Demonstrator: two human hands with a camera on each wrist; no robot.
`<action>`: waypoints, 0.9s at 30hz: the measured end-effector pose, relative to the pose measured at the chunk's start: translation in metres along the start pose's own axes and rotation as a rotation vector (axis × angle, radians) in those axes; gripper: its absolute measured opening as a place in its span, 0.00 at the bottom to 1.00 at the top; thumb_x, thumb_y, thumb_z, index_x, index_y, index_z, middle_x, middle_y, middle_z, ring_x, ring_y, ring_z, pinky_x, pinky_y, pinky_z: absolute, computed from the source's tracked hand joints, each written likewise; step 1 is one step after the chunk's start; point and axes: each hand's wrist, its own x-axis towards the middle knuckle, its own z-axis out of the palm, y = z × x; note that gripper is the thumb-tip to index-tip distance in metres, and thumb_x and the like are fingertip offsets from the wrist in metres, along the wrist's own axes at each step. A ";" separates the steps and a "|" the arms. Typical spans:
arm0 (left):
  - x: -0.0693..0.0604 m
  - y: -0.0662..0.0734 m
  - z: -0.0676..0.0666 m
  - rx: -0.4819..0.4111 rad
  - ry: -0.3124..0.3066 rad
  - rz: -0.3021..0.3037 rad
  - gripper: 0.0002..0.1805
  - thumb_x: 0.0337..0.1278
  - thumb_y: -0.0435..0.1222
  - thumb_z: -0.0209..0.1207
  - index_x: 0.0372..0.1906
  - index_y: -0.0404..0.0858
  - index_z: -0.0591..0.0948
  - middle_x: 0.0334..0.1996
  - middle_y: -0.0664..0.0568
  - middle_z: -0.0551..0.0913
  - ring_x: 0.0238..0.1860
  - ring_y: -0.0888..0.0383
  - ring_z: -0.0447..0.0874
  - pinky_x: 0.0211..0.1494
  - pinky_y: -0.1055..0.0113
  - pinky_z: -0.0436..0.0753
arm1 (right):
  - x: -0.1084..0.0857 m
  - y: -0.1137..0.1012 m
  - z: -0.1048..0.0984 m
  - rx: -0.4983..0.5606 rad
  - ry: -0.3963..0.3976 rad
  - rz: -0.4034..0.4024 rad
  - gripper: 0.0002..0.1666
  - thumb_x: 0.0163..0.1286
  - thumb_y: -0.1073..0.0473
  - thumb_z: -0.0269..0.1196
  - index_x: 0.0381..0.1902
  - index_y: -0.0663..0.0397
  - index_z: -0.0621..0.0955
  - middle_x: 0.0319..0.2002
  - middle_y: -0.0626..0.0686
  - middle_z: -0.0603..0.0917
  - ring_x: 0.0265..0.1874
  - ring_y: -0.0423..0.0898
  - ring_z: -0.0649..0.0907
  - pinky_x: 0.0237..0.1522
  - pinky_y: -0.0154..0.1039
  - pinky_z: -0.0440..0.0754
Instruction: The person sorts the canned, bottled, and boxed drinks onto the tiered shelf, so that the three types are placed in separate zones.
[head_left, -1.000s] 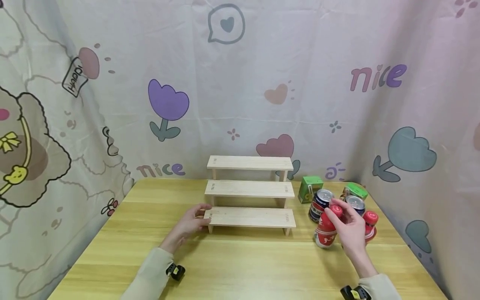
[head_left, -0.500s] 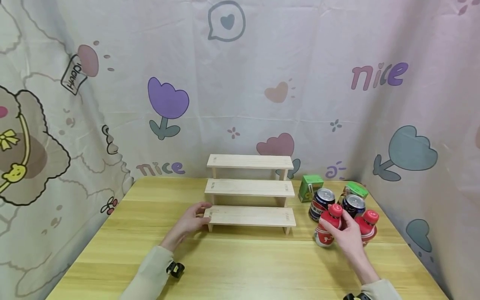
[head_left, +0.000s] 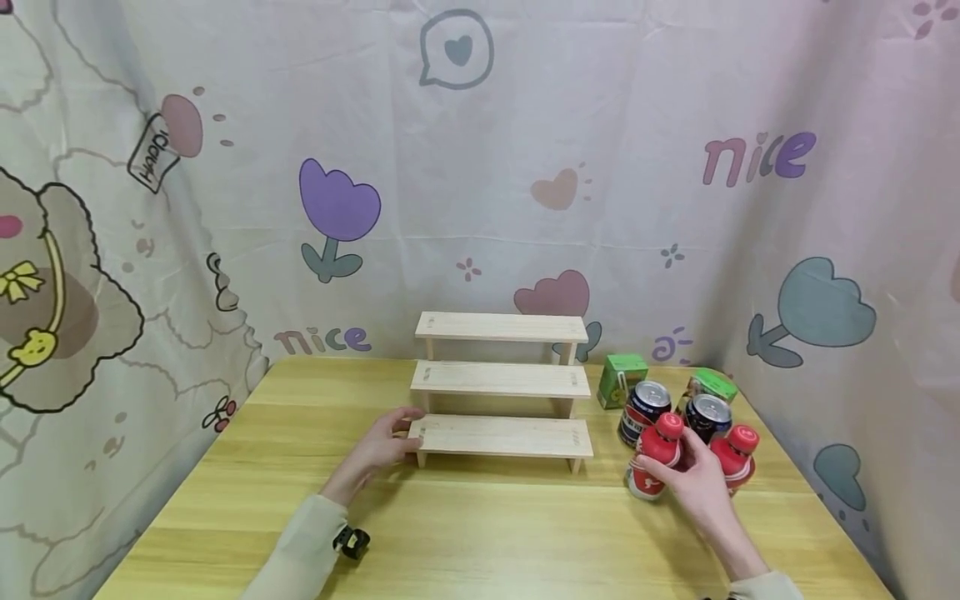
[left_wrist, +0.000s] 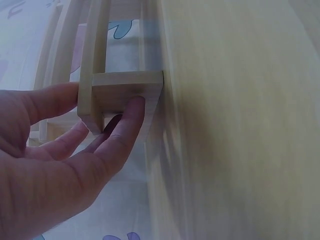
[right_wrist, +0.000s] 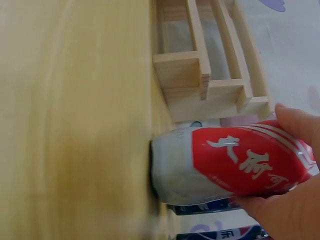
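Observation:
A three-tier wooden step shelf (head_left: pixel 501 436) stands at the table's middle back. At its left end my left hand (head_left: pixel 384 437) holds the lowest tier; in the left wrist view the thumb touches the board's edge and a finger lies against the end support (left_wrist: pixel 127 90). My right hand (head_left: pixel 702 482) grips a red-capped bottle (head_left: pixel 651 477) around its upper body. The right wrist view shows the red and whitish bottle (right_wrist: pixel 230 160) with its base at the tabletop. Close by on the right stands a second red-capped bottle (head_left: pixel 733 457), partly behind the hand.
Behind the bottles stand two dark blue cans, one left (head_left: pixel 643 410) and one right (head_left: pixel 707 417). A green carton (head_left: pixel 621 381) and a green-topped container (head_left: pixel 712 383) are farther back. A printed curtain (head_left: pixel 480 208) hangs behind the wooden table (head_left: pixel 480 533).
My right hand has slid down from the bottle's cap to its upper body, uncovering the cap and the things behind. My left hand and the shelf stay in place.

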 end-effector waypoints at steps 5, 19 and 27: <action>0.002 0.001 0.000 -0.002 0.003 0.004 0.26 0.57 0.22 0.58 0.62 0.33 0.72 0.54 0.31 0.76 0.44 0.49 0.82 0.48 0.52 0.86 | 0.001 0.004 0.004 0.038 0.075 0.034 0.47 0.51 0.54 0.78 0.66 0.57 0.70 0.55 0.46 0.83 0.42 0.18 0.77 0.45 0.17 0.75; 0.003 0.001 0.001 0.008 0.003 0.020 0.27 0.56 0.21 0.59 0.62 0.32 0.72 0.53 0.31 0.76 0.44 0.49 0.82 0.47 0.55 0.86 | 0.005 -0.001 0.013 0.021 0.162 0.061 0.47 0.45 0.54 0.80 0.64 0.52 0.73 0.55 0.49 0.83 0.40 0.21 0.78 0.42 0.18 0.75; -0.001 0.000 0.000 0.031 0.012 0.014 0.27 0.54 0.22 0.59 0.62 0.33 0.73 0.54 0.32 0.77 0.44 0.48 0.82 0.47 0.54 0.86 | 0.007 -0.007 0.020 0.040 0.145 0.065 0.48 0.46 0.52 0.80 0.65 0.51 0.72 0.60 0.56 0.80 0.41 0.21 0.77 0.43 0.18 0.75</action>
